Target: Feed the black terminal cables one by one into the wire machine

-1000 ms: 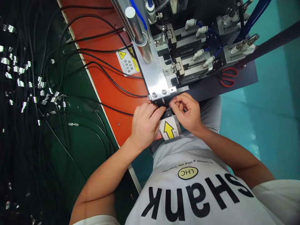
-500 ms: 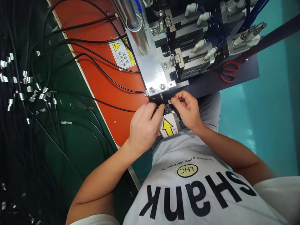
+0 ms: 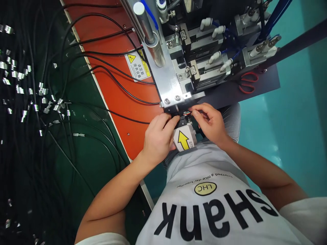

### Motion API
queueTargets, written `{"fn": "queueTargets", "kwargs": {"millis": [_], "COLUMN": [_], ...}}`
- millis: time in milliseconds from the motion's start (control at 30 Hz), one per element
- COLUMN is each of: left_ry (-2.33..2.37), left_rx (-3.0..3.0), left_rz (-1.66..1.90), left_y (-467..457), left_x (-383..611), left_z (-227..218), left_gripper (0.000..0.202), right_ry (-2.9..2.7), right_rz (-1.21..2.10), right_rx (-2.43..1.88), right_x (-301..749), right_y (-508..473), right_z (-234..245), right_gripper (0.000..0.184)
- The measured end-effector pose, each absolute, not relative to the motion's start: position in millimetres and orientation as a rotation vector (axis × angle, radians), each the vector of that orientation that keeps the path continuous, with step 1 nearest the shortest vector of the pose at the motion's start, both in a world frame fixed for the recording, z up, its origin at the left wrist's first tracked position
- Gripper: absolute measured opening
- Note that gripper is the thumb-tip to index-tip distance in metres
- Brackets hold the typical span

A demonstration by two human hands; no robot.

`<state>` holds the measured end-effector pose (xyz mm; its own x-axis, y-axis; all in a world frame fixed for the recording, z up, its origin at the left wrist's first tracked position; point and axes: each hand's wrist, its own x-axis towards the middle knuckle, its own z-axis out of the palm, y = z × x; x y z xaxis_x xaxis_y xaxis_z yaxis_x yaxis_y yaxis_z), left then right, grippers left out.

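Observation:
Both hands meet at the front of a metal machine (image 3: 168, 80), just above a small block with a yellow arrow label (image 3: 184, 140). My left hand (image 3: 157, 137) is closed, its fingers pinching a black cable end at the black fixture (image 3: 182, 119). My right hand (image 3: 209, 123) is closed in a pinch on thin coloured wires (image 3: 187, 113) at the same fixture. What lies under the fingertips is mostly hidden.
Black cables (image 3: 112, 80) run across the red table surface (image 3: 114, 95) to the machine. Many more cables with shiny metal ends (image 3: 38, 98) lie on the green mat at left. Red-handled scissors (image 3: 247, 82) rest on the dark plate at right. A warning sticker (image 3: 138, 64) is on the red surface.
My right hand's fingers have shifted slightly along the fixture and the coloured wires now show. My left hand stays pinched in place. The camera view has wobbled a little.

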<state>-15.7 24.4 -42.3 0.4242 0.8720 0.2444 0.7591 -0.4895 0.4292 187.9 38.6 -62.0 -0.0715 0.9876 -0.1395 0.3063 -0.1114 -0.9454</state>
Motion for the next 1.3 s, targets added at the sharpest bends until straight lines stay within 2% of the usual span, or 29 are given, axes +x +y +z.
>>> {"fn": "queueTargets", "kwargs": {"millis": [133,233,333,433,533,733,1300], "left_ry": [1.414,1.455,1.502,1.524,1.598,1.647,1.681], "left_rx": [2.332,2.275,2.343,2.474,2.52,2.506,2.457], "left_rz": [0.69,0.669,0.604,0.509,0.404,0.311,0.473], "left_y": [24.9,19.7,7.4,-6.4,-14.8,-16.2,-22.1], "left_x": [-15.3,-23.6,-39.8,-53.5,-57.0,-53.6,-45.8], "left_z": [-37.6,-32.7,-34.4,-42.8,-49.4,-43.7,-44.0], "left_gripper": [0.027,0.026,0.035,0.05,0.057,0.056,0.049], "right_ry": [-1.171,-1.074,-0.975,-0.935,-0.933,-0.893,-0.876], "right_rz": [1.577,1.656,1.704,1.715,1.714,1.642,1.608], "right_rx": [-1.473,-1.448,-1.416,-1.406,-1.401,-1.44,-1.46], "right_x": [184.8,180.4,177.4,176.8,180.6,198.5,216.6], "right_y": [50.5,55.0,54.9,52.8,49.2,36.2,12.3], "right_z": [-63.2,-61.0,-61.2,-64.5,-67.5,-68.3,-67.4], "right_gripper": [0.03,0.029,0.028,0.031,0.037,0.036,0.03]}}
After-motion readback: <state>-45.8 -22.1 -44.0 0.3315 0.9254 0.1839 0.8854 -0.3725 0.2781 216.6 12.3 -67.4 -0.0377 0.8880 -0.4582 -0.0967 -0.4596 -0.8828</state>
